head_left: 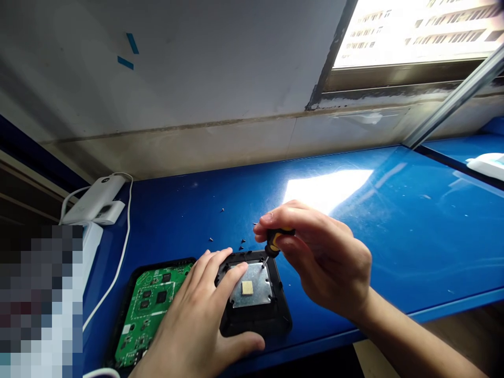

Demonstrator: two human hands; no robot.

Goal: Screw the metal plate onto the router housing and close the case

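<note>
My right hand [326, 257] grips a short black-and-yellow screwdriver [273, 241]. Its shaft slants down to the top right corner of a silver metal plate [255, 298], where the tip meets a screw or its hole. A small pale yellow square pad [247, 287] sits on that plate, which lies in a black plastic cover [281, 315]. With fingers stretched out, my left hand [200, 310] rests across the cover's left side and touches the plate. Partly under that hand, to the left, lies a green circuit board [147, 299] in a black housing.
Several tiny screws [243, 241] are scattered on the blue tabletop [394, 236] beyond the cover. A white power strip [94, 197] with a white cable [126, 231] lies at the left. A wall [197, 68] and a window stand behind; a white object [488, 165] is at far right.
</note>
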